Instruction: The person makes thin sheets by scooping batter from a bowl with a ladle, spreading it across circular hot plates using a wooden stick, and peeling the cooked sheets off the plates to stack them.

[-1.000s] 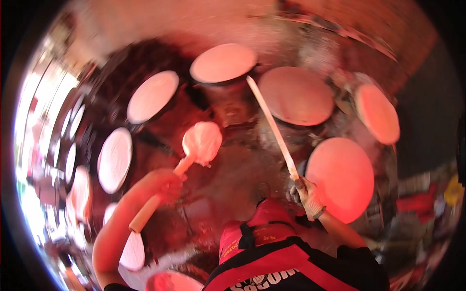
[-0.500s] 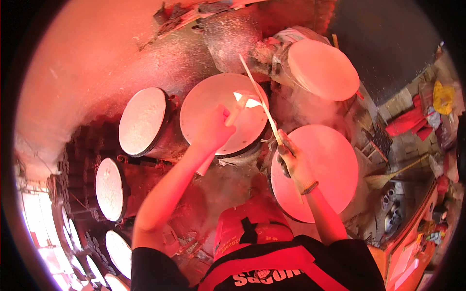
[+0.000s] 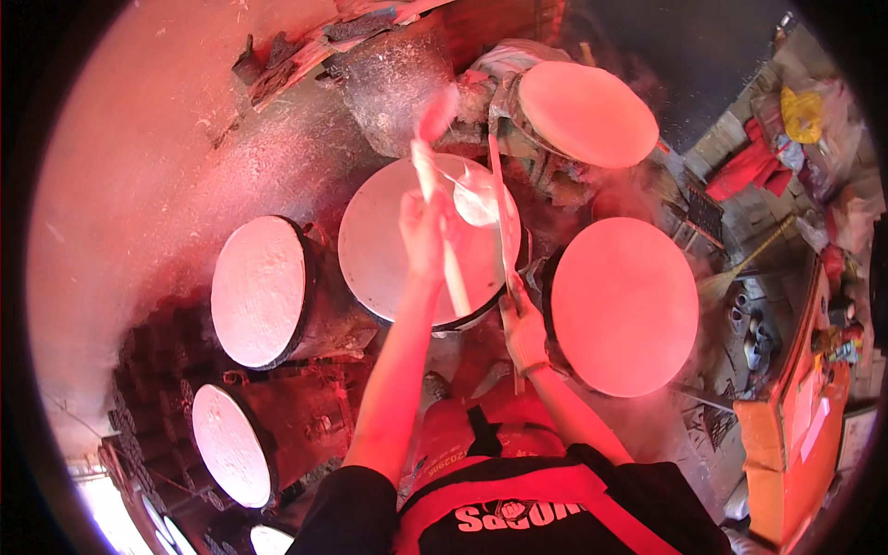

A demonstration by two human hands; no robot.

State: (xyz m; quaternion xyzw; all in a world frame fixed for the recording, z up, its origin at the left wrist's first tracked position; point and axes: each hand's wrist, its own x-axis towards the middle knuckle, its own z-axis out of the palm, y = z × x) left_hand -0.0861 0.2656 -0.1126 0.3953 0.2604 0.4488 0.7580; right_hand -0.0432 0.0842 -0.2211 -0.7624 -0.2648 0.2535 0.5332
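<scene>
My left hand [image 3: 425,231] is closed round the thick pale handle of what looks like a ladle [image 3: 451,277]; its rounded head is blurred above the hand. Below it lies a large round griddle [image 3: 370,240] with a dark rim. A bright white patch [image 3: 476,198], seemingly batter, shows on the griddle's right part. My right hand [image 3: 524,333], with what looks like a glove cuff at the wrist, grips a long thin wooden stick [image 3: 504,213]. The stick stands upright in view, crossing the griddle's right side beside the white patch.
Another round griddle [image 3: 624,305] is at the right, with one [image 3: 588,114] behind it. More round tops [image 3: 259,291] line the left. A soot-marked metal drum [image 3: 393,83] stands at the back. At the right are a broom [image 3: 754,254] and an orange box-like stand [image 3: 763,472].
My left hand has moved right and the ladle's head has swung up and back. The stick is more upright, and my right hand has shifted left and nearer. The whole view has turned.
</scene>
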